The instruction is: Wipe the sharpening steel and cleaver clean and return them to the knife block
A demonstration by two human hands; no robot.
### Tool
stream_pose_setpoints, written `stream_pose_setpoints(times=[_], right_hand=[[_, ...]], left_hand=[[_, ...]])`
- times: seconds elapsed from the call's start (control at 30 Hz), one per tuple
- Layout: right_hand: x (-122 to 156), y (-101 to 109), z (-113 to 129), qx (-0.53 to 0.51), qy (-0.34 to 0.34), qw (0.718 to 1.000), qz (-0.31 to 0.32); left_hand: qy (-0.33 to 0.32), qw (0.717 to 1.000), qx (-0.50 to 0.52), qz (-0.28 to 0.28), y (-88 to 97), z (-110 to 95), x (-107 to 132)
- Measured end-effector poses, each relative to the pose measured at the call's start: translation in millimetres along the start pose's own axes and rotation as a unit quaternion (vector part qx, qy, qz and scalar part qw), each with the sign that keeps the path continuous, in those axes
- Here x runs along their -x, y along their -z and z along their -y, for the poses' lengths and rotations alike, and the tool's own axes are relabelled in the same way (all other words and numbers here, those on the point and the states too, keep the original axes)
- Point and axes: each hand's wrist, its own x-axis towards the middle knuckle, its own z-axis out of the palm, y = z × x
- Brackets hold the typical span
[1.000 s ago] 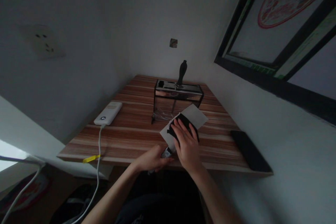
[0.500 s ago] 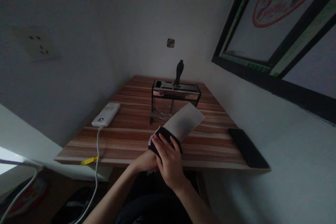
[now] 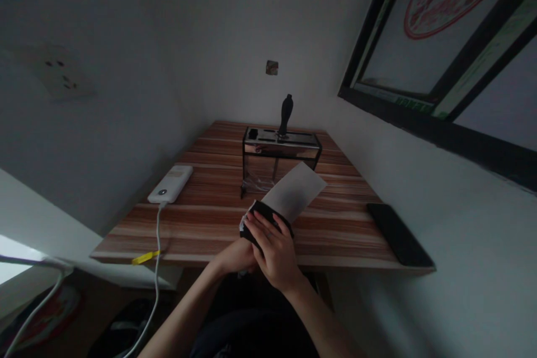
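Observation:
A wide pale blade [image 3: 297, 189], seemingly a cleaver, points away from me over the wooden table [image 3: 210, 215]. My right hand [image 3: 273, 251] is closed over a black cloth [image 3: 263, 213] folded around the blade's near end. My left hand [image 3: 234, 258] sits just below and left of it, closed around what looks like the handle, which is mostly hidden by the right hand.
A metal knife rack [image 3: 281, 148] with one black handle [image 3: 286, 112] stands at the back. A white power bank [image 3: 171, 183] with a cable [image 3: 156, 246] lies left. A flat black device [image 3: 398, 234] lies right, by the wall. A framed picture [image 3: 440, 84] hangs on the right wall.
My right hand has slid the black cloth from the middle of the blade back to its near end. The blade now sits a little closer to me and more uncovered.

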Motion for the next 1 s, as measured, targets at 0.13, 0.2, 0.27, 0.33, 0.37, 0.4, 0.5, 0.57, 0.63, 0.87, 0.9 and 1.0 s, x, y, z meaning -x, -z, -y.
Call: stream_pose_setpoints(times=[0.13, 0.2, 0.27, 0.33, 0.37, 0.4, 0.5, 0.57, 0.63, 0.87, 0.9, 1.0], right_hand=[[-4.1, 4.8, -6.4, 0.001, 0.003, 1.0, 0.004], [-6.2, 7.4, -9.9, 0.007, 0.002, 1.0, 0.005], [-8.1, 10.7, -14.5, 0.018, -0.001, 1.0, 0.003], [-9.9, 14.5, -20.5, 0.033, -0.003, 0.999, -0.001], [-10.7, 16.5, -24.0, 0.042, -0.005, 0.999, -0.004], [-11.6, 18.6, -27.8, 0.051, -0.007, 0.999, -0.007], [-14.4, 25.3, -40.1, 0.076, -0.016, 0.997, -0.021], [-16.4, 30.2, -48.4, 0.089, -0.022, 0.995, -0.034], [-18.7, 35.5, -56.2, 0.1, -0.031, 0.993, -0.048], [-26.0, 54.8, -81.2, 0.129, -0.057, 0.985, -0.095], [-27.0, 56.9, -84.2, 0.132, -0.061, 0.984, -0.102], [-29.8, 61.7, -91.0, 0.135, -0.074, 0.98, -0.122]], left_hand=[[0.019, 1.0, 0.024, -0.003, -1.9, -1.3, -1.9], [-0.001, 0.999, 0.043, -0.003, -1.8, -4.5, -1.9], [-0.014, 0.999, 0.047, -0.002, -1.0, -9.8, -1.5], [-0.011, 0.999, 0.047, 0.001, -0.2, -15.9, -1.0], [-0.01, 0.999, 0.05, 0.001, 0.0, -18.6, -0.8], [-0.01, 0.998, 0.054, 0.0, 0.0, -20.7, -0.7], [-0.019, 0.998, 0.058, -0.001, -0.7, -22.4, -1.0], [-0.02, 0.999, 0.047, 0.002, -1.1, -20.7, -1.5], [-0.019, 0.999, 0.036, 0.002, -0.9, -18.7, -1.8], [-0.013, 0.999, 0.029, 0.014, 1.0, -19.1, -0.2], [-0.012, 0.999, 0.028, 0.013, 1.1, -19.4, 0.1], [-0.009, 0.999, 0.03, 0.018, 1.4, -20.1, 0.5]])
